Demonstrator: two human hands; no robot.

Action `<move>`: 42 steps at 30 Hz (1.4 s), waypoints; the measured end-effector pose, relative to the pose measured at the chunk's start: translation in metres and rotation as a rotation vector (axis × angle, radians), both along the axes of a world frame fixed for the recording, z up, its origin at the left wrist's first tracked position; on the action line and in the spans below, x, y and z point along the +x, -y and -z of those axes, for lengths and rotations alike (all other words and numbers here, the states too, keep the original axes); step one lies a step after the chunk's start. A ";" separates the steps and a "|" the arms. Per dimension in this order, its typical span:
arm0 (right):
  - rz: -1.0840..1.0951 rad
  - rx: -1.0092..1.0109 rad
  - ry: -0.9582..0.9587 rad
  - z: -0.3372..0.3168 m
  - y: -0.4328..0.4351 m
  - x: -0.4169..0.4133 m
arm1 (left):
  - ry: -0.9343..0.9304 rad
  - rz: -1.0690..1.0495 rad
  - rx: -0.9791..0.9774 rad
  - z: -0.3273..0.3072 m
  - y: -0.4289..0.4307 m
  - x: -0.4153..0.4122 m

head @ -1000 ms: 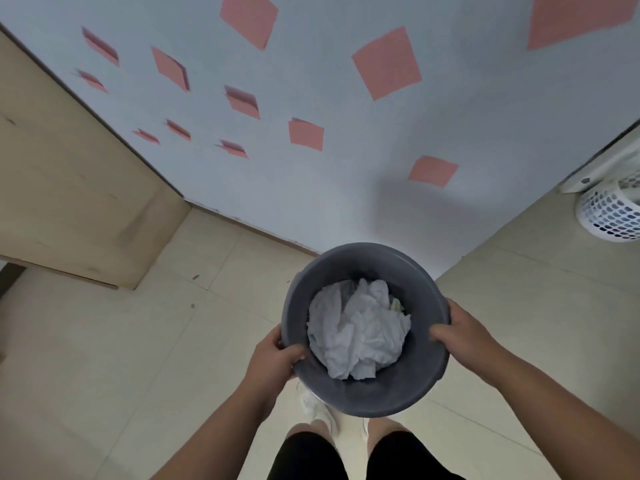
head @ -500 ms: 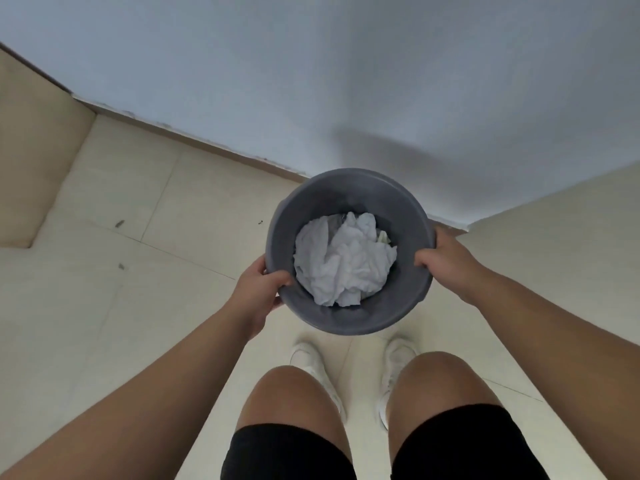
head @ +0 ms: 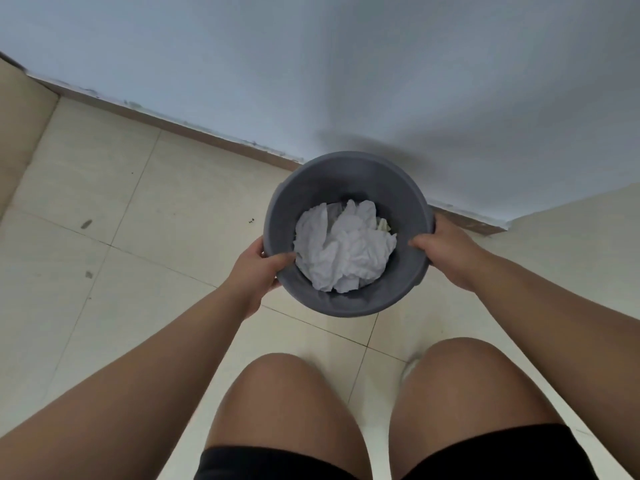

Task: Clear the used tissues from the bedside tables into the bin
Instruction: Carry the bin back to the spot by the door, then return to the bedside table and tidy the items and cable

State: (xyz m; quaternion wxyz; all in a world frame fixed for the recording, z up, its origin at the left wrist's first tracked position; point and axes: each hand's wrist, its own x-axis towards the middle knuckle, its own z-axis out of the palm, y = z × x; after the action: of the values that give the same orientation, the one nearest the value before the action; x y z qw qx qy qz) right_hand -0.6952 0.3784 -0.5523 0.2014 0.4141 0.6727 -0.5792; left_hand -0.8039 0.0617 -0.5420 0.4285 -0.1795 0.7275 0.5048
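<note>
A round grey bin (head: 346, 174) is low over the tiled floor, close to the wall, in the middle of the head view. Crumpled white tissues (head: 343, 251) fill its bottom. My left hand (head: 258, 271) grips the bin's left rim, thumb inside the wall. My right hand (head: 446, 252) grips the right rim the same way. Both arms reach down and forward, and my bent knees show below the bin.
A pale blue wall (head: 346, 64) with a brown skirting board (head: 207, 140) runs behind the bin. A beige wooden panel (head: 20, 133) stands at the far left. Cream floor tiles (head: 121, 220) spread to the left and right of the bin.
The view has tilted down and I have crouched lower, knees now large in view. The bin, held by both hands, has gone down toward the floor near the wall.
</note>
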 end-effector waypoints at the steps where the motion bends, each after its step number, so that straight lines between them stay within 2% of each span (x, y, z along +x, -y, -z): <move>1: 0.028 -0.023 0.007 -0.001 -0.001 0.000 | 0.007 0.016 0.000 -0.005 0.003 -0.001; 6: 0.198 0.039 0.128 -0.057 -0.001 0.017 | -0.020 0.002 -0.138 -0.074 0.017 0.014; 9: 0.270 -0.065 0.143 -0.133 0.010 0.033 | -0.052 0.071 -0.183 -0.149 0.032 0.032; 12: 0.195 -0.109 0.119 -0.244 0.028 0.046 | -0.098 0.158 -0.181 -0.248 0.050 0.050; 17: -0.084 0.056 0.093 -0.433 0.057 0.066 | -0.129 0.144 -0.140 -0.426 0.086 0.082; 22: -0.307 0.144 0.104 -0.552 0.084 0.074 | -0.145 0.052 -0.126 -0.541 0.129 0.120; 28: -0.511 0.162 0.134 -0.591 0.109 0.067 | -0.141 -0.246 -0.173 -0.571 0.164 0.175; 35: -0.854 0.139 0.122 -0.574 0.115 0.031 | -0.115 -0.651 -0.238 -0.572 0.161 0.247; 42: -1.262 0.158 0.061 -0.567 0.157 -0.024 | -0.091 -1.150 -0.288 -0.587 0.117 0.381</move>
State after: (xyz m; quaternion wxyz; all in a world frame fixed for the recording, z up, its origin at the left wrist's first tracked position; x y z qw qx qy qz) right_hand -0.7188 0.2210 0.0146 0.4919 -0.0321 0.8219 -0.2855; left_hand -0.4228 -0.0552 0.0451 0.0263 -0.5793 0.5924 0.5592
